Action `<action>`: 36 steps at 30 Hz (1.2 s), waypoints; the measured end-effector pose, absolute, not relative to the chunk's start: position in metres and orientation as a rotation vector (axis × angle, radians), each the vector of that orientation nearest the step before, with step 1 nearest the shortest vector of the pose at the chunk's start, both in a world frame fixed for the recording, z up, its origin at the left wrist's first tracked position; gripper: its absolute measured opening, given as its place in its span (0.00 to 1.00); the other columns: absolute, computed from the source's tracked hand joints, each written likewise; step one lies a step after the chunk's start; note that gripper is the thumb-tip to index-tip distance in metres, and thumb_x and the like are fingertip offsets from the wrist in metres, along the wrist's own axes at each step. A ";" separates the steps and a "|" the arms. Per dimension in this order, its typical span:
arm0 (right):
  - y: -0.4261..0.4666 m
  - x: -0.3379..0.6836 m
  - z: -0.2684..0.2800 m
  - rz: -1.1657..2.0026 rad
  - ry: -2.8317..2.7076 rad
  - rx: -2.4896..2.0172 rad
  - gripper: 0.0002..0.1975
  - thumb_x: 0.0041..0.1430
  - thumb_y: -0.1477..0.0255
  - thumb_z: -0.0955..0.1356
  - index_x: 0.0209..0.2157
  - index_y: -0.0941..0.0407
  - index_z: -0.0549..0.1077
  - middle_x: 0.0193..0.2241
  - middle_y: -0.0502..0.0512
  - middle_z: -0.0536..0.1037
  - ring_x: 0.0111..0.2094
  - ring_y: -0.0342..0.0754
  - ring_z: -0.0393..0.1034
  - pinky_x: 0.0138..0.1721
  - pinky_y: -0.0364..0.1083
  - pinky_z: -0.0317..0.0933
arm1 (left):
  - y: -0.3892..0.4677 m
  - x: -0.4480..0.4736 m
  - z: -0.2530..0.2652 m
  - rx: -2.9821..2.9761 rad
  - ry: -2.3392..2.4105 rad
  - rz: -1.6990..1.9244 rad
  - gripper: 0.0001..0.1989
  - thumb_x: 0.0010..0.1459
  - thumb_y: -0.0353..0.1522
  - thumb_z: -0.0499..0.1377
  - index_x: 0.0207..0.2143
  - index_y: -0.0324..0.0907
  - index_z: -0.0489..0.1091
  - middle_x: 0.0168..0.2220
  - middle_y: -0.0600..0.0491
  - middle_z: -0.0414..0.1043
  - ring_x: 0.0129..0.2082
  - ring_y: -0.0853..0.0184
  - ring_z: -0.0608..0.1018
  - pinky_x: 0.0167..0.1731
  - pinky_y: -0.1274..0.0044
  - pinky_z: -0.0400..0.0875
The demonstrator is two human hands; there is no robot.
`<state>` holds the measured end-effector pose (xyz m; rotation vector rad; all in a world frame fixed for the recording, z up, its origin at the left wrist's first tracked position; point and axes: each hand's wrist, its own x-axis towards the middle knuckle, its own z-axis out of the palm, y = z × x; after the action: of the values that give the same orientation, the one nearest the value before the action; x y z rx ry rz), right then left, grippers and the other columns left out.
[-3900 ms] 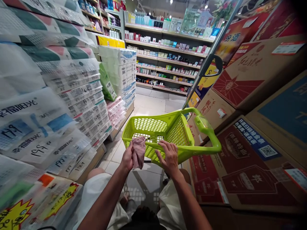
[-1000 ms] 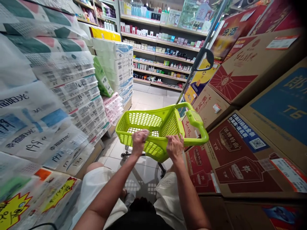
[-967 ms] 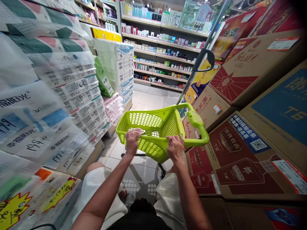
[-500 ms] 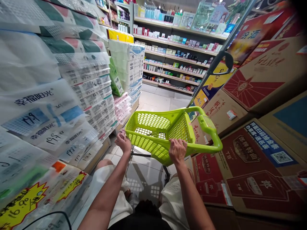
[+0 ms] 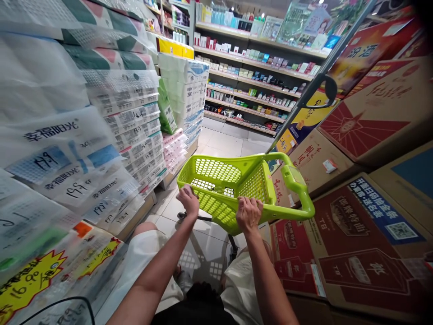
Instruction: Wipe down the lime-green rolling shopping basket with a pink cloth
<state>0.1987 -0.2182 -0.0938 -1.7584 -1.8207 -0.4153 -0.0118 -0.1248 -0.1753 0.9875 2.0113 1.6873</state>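
A lime-green plastic shopping cart (image 5: 219, 208) stands sideways in front of me, its perforated basket holding nothing that I can see. My left hand (image 5: 189, 200) is closed over the near rim toward the basket's left end. Farther right on that same rim, my right hand (image 5: 249, 212) grips with fingers curled over the edge. The cart's thick handle (image 5: 306, 198) juts out to the right, untouched by either hand. Below the basket, part of its dark leg and a wheel (image 5: 181, 215) show above the tiles.
Stacked paper packs (image 5: 131, 131) with handwritten prices line the left side. Cardboard liquor cartons (image 5: 365, 225) pile up on the right, close to the cart handle. A grey slanted pole (image 5: 309, 90) rises behind the cart. Shelves of small boxes (image 5: 257, 56) span the back, beyond pale floor tiles (image 5: 221, 140).
My left hand has shifted right along the near rim, away from the basket's left corner. My right hand keeps its place. The view has turned slightly.
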 end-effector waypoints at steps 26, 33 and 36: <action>-0.258 0.284 -0.059 -0.356 -1.690 -1.714 0.25 0.75 0.69 0.51 0.45 0.54 0.78 0.44 0.59 0.82 0.48 0.55 0.67 0.55 0.52 0.55 | -0.218 0.167 -0.161 1.719 1.225 1.647 0.15 0.64 0.26 0.56 0.51 0.46 0.71 0.52 0.42 0.64 0.53 0.56 0.72 0.57 0.61 0.71; -0.258 0.288 -0.061 -0.347 -1.683 -1.662 0.25 0.74 0.72 0.51 0.47 0.54 0.77 0.46 0.58 0.81 0.51 0.54 0.67 0.58 0.52 0.54 | -0.206 0.133 -0.204 2.154 1.067 1.366 0.14 0.67 0.32 0.54 0.44 0.44 0.80 0.46 0.42 0.72 0.49 0.55 0.75 0.49 0.61 0.78; -0.255 0.286 -0.062 -0.376 -1.684 -1.671 0.24 0.74 0.72 0.51 0.46 0.53 0.77 0.44 0.58 0.81 0.50 0.54 0.68 0.57 0.52 0.55 | -0.198 0.135 -0.203 2.230 0.996 1.374 0.13 0.68 0.34 0.55 0.44 0.45 0.80 0.45 0.42 0.73 0.50 0.55 0.76 0.52 0.59 0.76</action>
<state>0.2856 -0.2552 -0.0620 -1.6705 -1.6842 -0.3758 0.1353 -0.1977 -0.2030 2.2298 0.9956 1.3737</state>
